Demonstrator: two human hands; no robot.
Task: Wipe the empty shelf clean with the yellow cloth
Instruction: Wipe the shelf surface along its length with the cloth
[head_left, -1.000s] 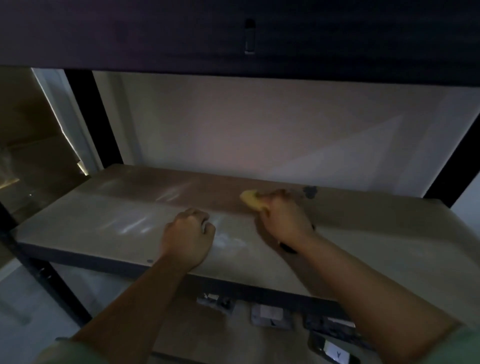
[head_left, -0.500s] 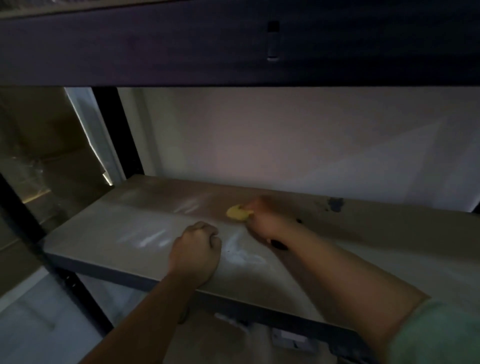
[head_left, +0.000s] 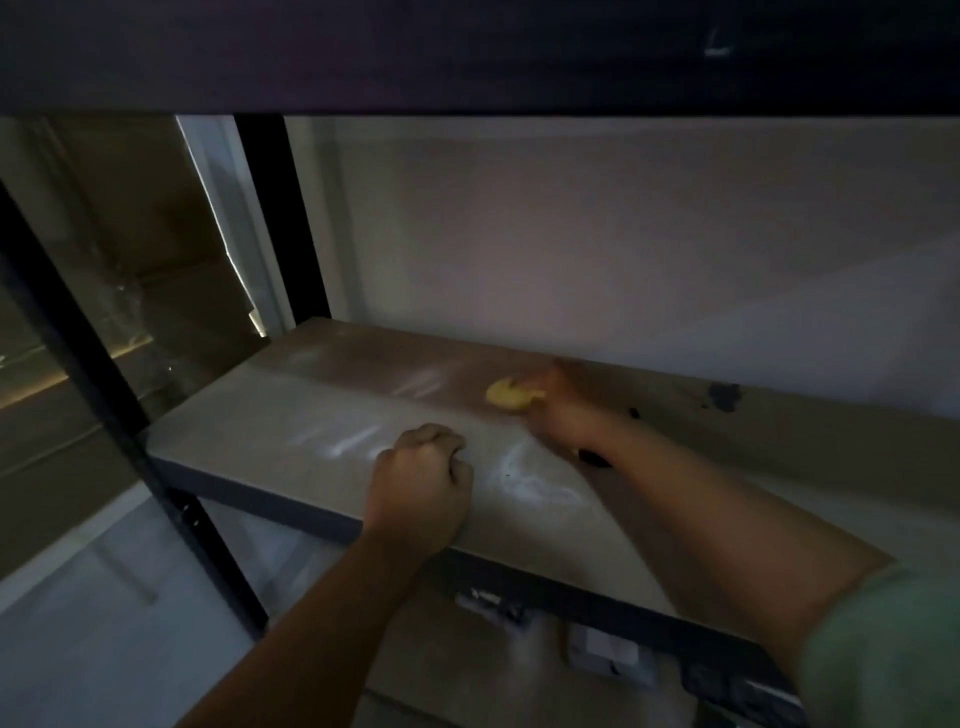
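Note:
A pale, dusty shelf board (head_left: 270, 436) runs across a dark metal rack, with smeared streaks on its surface. My right hand (head_left: 569, 410) presses a small bunched yellow cloth (head_left: 506, 396) onto the board toward the back, near the wall. Only the cloth's left part shows beyond my fingers. My left hand (head_left: 421, 486) rests as a closed fist on the board's front edge, holding nothing.
A dark upper shelf (head_left: 467, 52) hangs low overhead. Black rack posts (head_left: 283, 218) stand at the left. A dark stain (head_left: 724, 396) marks the board at the back right. Several small boxes (head_left: 605, 649) lie on the level below.
My right hand has slid the cloth leftward along the back of the board, then shifted slightly. The view has panned left. My left fist stays on the front edge.

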